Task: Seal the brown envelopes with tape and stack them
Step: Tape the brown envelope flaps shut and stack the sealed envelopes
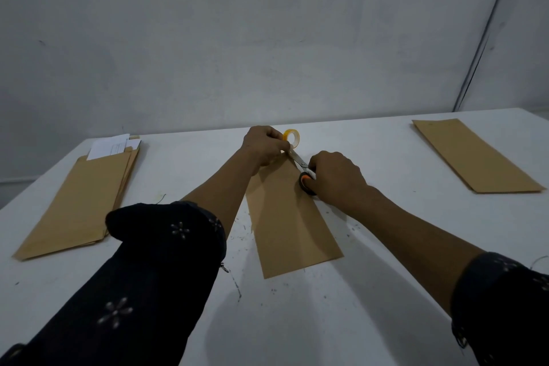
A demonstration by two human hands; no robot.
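Observation:
A brown envelope (289, 223) lies lengthwise in the middle of the white table (386, 246). At its far end my left hand (263, 144) holds a yellow-cored tape roll (292, 138) upright, fingers curled round its near edge. My right hand (335, 177) grips orange-and-black-handled scissors (303, 171). The blades point up-left toward the tape just below the roll. Whether the blades touch the tape I cannot tell.
A pile of brown envelopes (80, 202) with white papers (111, 147) sticking out lies at the left. Another small stack of brown envelopes (475, 154) lies at the far right. A grey wall rises behind the table's far edge.

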